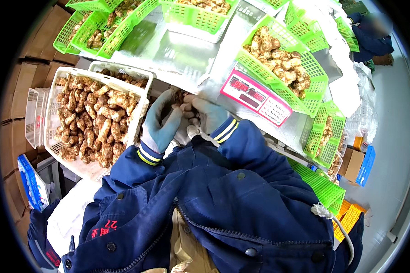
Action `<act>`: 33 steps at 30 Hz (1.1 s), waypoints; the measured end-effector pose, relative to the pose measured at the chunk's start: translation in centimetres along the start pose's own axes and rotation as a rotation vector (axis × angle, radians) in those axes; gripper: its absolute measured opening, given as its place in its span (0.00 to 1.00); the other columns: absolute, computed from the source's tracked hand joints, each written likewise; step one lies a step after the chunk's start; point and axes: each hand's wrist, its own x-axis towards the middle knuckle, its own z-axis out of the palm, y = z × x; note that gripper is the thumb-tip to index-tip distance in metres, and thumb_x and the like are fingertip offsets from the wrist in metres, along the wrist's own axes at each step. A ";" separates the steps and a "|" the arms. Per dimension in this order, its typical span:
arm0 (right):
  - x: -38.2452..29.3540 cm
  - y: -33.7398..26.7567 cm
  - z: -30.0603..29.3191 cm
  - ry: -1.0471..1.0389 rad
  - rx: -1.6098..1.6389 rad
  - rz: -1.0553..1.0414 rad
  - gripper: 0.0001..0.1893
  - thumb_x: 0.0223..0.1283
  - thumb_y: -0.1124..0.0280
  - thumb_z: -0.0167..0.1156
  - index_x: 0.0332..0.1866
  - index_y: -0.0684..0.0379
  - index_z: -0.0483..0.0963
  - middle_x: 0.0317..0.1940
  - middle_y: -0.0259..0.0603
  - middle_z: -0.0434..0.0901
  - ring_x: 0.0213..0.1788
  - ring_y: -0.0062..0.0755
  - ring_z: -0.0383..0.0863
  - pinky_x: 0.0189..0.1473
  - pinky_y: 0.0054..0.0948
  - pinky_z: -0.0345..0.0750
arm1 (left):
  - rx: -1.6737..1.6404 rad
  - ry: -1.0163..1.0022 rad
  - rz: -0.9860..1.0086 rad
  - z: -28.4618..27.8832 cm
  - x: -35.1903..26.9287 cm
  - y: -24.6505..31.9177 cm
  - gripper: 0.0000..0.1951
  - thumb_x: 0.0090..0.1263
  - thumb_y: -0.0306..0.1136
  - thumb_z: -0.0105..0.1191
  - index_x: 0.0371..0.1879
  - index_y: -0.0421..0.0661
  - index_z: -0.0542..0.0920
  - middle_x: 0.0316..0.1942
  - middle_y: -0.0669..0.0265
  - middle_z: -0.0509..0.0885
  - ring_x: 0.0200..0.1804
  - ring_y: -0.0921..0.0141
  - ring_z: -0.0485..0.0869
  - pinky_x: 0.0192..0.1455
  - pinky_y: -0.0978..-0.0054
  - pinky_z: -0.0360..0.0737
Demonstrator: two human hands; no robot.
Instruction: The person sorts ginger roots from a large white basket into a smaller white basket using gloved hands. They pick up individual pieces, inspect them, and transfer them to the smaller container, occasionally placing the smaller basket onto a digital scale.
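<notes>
My left hand (161,117), in a grey-blue work glove, curls around a small brown mushroom (179,97) in front of my waist. From the other side my right hand (207,111), gloved the same way, reaches its fingers to this mushroom. Motion blurs the right hand, and its grip is hard to make out. Left of my hands stands a white plastic basket (51,112) heaped with brown-and-cream mushrooms (95,119). Behind it, a second white basket (150,83) holds darker mushrooms (126,78).
A pink-and-white digital scale (256,97) carries a green basket (316,92) of mushrooms on the metal table (177,51). More green baskets (123,37) stand at the back left. Cardboard boxes (22,88) are stacked at left. Another person (372,37) is at the far right.
</notes>
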 end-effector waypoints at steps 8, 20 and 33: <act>-0.1 4.3 1.4 -0.116 0.142 0.238 0.13 0.71 0.71 0.52 0.53 0.67 0.75 0.40 0.45 0.83 0.33 0.29 0.80 0.34 0.25 0.75 | -0.060 0.107 -0.007 -2.9 -1.2 0.0 0.25 0.74 0.25 0.53 0.68 0.33 0.67 0.63 0.54 0.76 0.65 0.68 0.75 0.69 0.71 0.70; 1.1 3.6 5.7 -0.457 -0.426 0.359 0.16 0.72 0.64 0.51 0.50 0.65 0.79 0.33 0.39 0.84 0.29 0.23 0.80 0.31 0.21 0.75 | -0.161 0.201 -0.104 -8.7 -5.9 -0.1 0.18 0.77 0.28 0.51 0.62 0.35 0.74 0.47 0.61 0.85 0.45 0.74 0.83 0.51 0.78 0.80; 10.0 4.4 22.2 -0.760 -1.367 -0.172 0.14 0.67 0.72 0.58 0.54 0.67 0.76 0.39 0.41 0.84 0.39 0.22 0.81 0.42 0.24 0.78 | -0.374 0.599 0.019 -15.9 -11.1 -1.2 0.16 0.77 0.35 0.54 0.55 0.36 0.79 0.37 0.66 0.84 0.40 0.77 0.80 0.44 0.79 0.78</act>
